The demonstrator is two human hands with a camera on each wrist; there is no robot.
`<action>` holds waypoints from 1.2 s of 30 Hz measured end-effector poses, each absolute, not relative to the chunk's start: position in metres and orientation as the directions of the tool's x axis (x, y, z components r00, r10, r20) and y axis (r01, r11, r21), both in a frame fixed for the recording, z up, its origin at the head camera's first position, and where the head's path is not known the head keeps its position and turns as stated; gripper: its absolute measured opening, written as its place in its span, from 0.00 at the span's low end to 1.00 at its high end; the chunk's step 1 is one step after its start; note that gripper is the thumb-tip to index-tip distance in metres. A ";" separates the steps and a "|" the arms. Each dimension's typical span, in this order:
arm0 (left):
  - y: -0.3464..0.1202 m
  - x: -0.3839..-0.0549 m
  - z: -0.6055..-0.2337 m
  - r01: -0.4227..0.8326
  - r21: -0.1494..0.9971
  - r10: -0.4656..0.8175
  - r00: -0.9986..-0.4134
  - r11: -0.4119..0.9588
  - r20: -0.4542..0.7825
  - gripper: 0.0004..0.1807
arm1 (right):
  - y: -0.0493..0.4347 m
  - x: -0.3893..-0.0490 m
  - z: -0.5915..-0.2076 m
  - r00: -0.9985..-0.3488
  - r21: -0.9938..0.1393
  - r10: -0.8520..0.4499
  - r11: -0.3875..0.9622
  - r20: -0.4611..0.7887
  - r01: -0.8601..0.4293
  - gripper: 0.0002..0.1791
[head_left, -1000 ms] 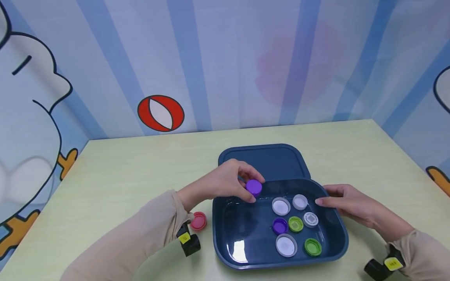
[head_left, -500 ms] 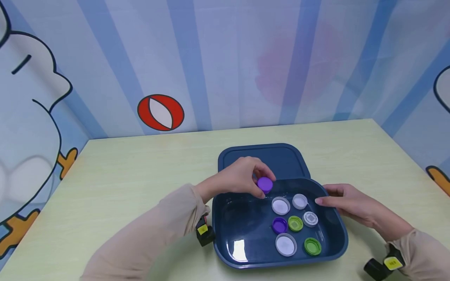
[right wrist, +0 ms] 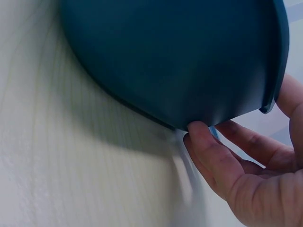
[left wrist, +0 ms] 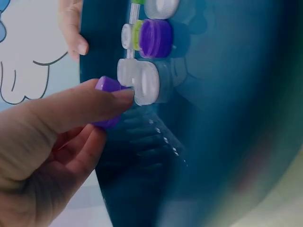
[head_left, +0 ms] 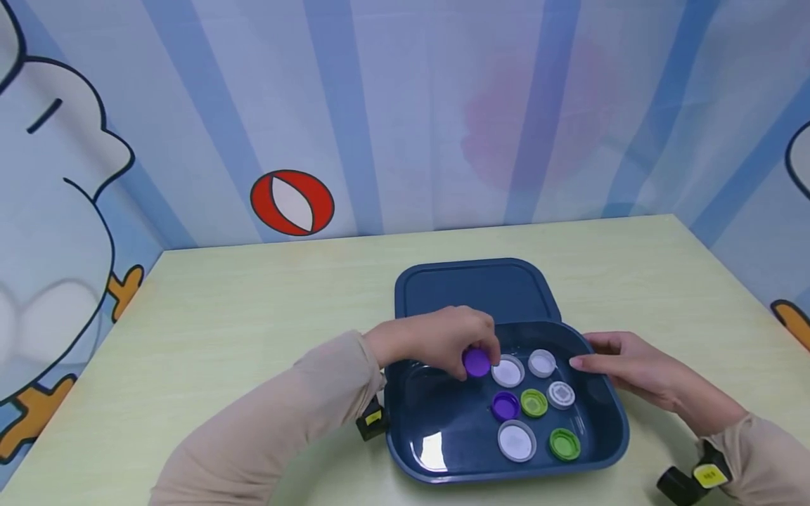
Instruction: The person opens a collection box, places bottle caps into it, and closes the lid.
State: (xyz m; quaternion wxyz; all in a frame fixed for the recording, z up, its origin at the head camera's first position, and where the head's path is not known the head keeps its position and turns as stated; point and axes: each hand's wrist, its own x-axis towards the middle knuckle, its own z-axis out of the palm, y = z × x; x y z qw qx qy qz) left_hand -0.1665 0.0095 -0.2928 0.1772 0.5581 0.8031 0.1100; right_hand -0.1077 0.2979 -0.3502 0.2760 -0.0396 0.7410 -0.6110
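In the head view my left hand (head_left: pixel 452 341) pinches a purple bottle cap (head_left: pixel 477 362) low inside a dark blue plastic box (head_left: pixel 430 476). The left wrist view shows thumb and fingers on either side of that cap (left wrist: pixel 109 85), right beside a white cap (left wrist: pixel 147 82). My right hand (head_left: pixel 652 372) holds the box's right rim, thumb over the edge and fingers outside; the right wrist view shows this hand (right wrist: pixel 255 165) at the box wall (right wrist: pixel 165 71). In the box lie several caps: white, a green one (head_left: pixel 564 445), a yellow-green one (head_left: pixel 534 403) and another purple one (head_left: pixel 505 406).
A dark blue lid (head_left: pixel 474 288) lies flat behind the box, partly under its back edge. The box stands on a pale wooden table (head_left: pixel 272 302). A striped blue backdrop (head_left: pixel 430 126) with cartoon prints rises at the table's far edge.
My left hand has moved right with the purple cap, then down into the box beside the white cap. The red cap left of the box is now hidden behind the left sleeve. The right hand stays put.
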 end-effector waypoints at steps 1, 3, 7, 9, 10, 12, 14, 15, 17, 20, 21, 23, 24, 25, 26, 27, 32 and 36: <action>0.009 -0.166 -0.294 0.859 0.373 0.935 -0.307 0.352 -0.176 0.19 | 0.298 -0.108 -0.350 -0.844 -0.927 -0.397 0.251 -0.360 0.278 0.32; 0.008 -0.166 -0.298 0.858 0.377 0.935 -0.293 0.349 -0.199 0.19 | 0.298 -0.107 -0.350 -0.844 -0.927 -0.395 0.252 -0.362 0.279 0.32; 0.006 -0.165 -0.305 0.863 0.378 0.937 -0.266 0.337 -0.228 0.19 | 0.297 -0.107 -0.351 -0.843 -0.925 -0.395 0.255 -0.365 0.281 0.32; 0.006 -0.164 -0.308 0.868 0.368 0.936 -0.257 0.333 -0.242 0.19 | 0.297 -0.107 -0.351 -0.843 -0.925 -0.394 0.255 -0.366 0.283 0.32; 0.006 -0.164 -0.310 0.871 0.361 0.934 -0.254 0.333 -0.250 0.19 | 0.297 -0.108 -0.351 -0.843 -0.925 -0.394 0.254 -0.367 0.284 0.32; 0.005 -0.163 -0.313 0.873 0.354 0.931 -0.252 0.337 -0.266 0.18 | 0.297 -0.108 -0.351 -0.842 -0.924 -0.395 0.252 -0.368 0.286 0.32; 0.005 -0.163 -0.315 0.878 0.342 0.929 -0.247 0.335 -0.276 0.17 | 0.298 -0.108 -0.351 -0.841 -0.924 -0.395 0.250 -0.369 0.288 0.32; 0.005 -0.163 -0.317 0.878 0.341 0.928 -0.246 0.336 -0.280 0.16 | 0.298 -0.108 -0.351 -0.841 -0.925 -0.397 0.249 -0.369 0.288 0.32; 0.005 -0.163 -0.319 0.878 0.343 0.928 -0.242 0.333 -0.283 0.16 | 0.298 -0.107 -0.351 -0.842 -0.925 -0.396 0.250 -0.367 0.286 0.32; 0.005 -0.163 -0.322 0.883 0.337 0.930 -0.235 0.326 -0.284 0.17 | 0.298 -0.107 -0.351 -0.844 -0.925 -0.394 0.254 -0.364 0.281 0.32; 0.005 -0.163 -0.323 0.884 0.336 0.930 -0.234 0.325 -0.282 0.17 | 0.298 -0.107 -0.351 -0.844 -0.926 -0.394 0.255 -0.364 0.280 0.32; 0.005 -0.163 -0.324 0.888 0.329 0.932 -0.234 0.321 -0.278 0.17 | 0.298 -0.107 -0.351 -0.844 -0.925 -0.394 0.256 -0.363 0.279 0.32; 0.005 -0.163 -0.325 0.887 0.329 0.931 -0.237 0.324 -0.276 0.17 | 0.298 -0.107 -0.351 -0.844 -0.926 -0.394 0.256 -0.363 0.279 0.32; 0.005 -0.163 -0.325 0.886 0.329 0.931 -0.241 0.326 -0.274 0.17 | 0.298 -0.107 -0.351 -0.844 -0.926 -0.394 0.256 -0.363 0.279 0.32; 0.005 -0.163 -0.325 0.885 0.330 0.931 -0.244 0.328 -0.272 0.17 | 0.298 -0.107 -0.351 -0.844 -0.926 -0.394 0.256 -0.363 0.278 0.32; 0.004 -0.163 -0.325 0.883 0.332 0.930 -0.248 0.331 -0.270 0.18 | 0.298 -0.107 -0.351 -0.845 -0.926 -0.394 0.256 -0.363 0.278 0.32; 0.002 -0.162 -0.325 0.883 0.334 0.934 -0.254 0.329 -0.250 0.18 | 0.298 -0.106 -0.351 -0.845 -0.926 -0.394 0.254 -0.362 0.279 0.33; 0.000 -0.162 -0.323 0.887 0.330 0.940 -0.258 0.322 -0.223 0.18 | 0.298 -0.106 -0.351 -0.844 -0.927 -0.395 0.251 -0.362 0.280 0.33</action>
